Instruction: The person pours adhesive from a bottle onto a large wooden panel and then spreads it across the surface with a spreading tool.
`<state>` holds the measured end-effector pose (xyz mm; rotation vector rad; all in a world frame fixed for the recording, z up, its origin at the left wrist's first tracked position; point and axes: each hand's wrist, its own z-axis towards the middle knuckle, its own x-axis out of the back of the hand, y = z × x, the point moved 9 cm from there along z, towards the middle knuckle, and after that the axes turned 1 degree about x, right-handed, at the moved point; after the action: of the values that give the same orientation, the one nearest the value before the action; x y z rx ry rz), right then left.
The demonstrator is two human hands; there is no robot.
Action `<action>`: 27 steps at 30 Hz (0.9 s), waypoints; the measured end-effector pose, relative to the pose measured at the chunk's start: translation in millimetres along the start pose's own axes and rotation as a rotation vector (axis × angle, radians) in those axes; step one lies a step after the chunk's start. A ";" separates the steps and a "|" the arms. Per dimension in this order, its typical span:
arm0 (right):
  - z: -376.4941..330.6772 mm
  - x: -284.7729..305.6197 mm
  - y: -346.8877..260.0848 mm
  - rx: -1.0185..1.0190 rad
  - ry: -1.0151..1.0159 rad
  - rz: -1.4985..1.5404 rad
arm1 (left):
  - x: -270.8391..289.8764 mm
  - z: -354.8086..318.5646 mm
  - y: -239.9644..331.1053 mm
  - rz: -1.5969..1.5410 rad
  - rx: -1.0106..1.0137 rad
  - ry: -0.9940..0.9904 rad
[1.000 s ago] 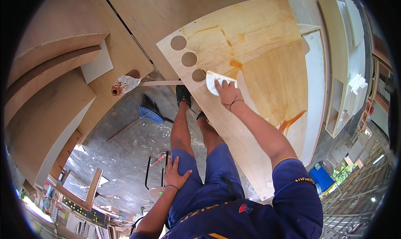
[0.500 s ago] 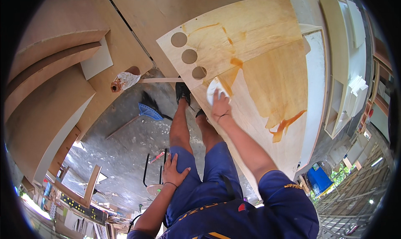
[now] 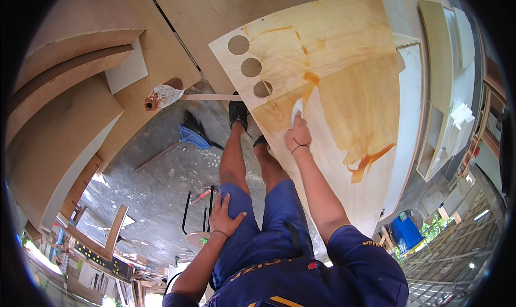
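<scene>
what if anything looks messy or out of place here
The broom lies on the floor rather than standing put away. On the panel, one orange smear looks odd: darker than its surroundings.

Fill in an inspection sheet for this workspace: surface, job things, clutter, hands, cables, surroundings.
Surface: wooden panel with round holes near its left edge; orange-brown smears on it.
Job's things: white scraper, seemingly against the panel.
Clutter: broom with a blue base and black bristles on the grey floor; stained, white-wrapped container left of the panel.
Hands: right hand grips the scraper; left hand lies on the left thigh, holding nothing.
Cables: nothing seen for certain.
Surroundings: large brown boards at left; pale boards at right.
</scene>
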<state>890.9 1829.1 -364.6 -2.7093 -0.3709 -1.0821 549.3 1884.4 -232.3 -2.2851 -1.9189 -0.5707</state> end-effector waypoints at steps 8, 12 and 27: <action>-26.4 -48.2 -104.0 0.228 -0.098 -0.008 | -2.9 -1.9 -3.3 0.003 0.048 -0.049; -37.4 -57.3 -134.5 0.312 -0.204 -0.061 | -6.1 -1.2 -3.2 -0.011 0.056 -0.062; -5.6 53.0 -137.5 0.998 0.201 -0.516 | -9.3 0.2 -10.7 -0.035 0.042 -0.063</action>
<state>882.7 1966.3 -311.1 -1.6358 -1.2247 -0.8951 537.8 1878.0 -237.4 -2.2739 -1.9830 -0.4627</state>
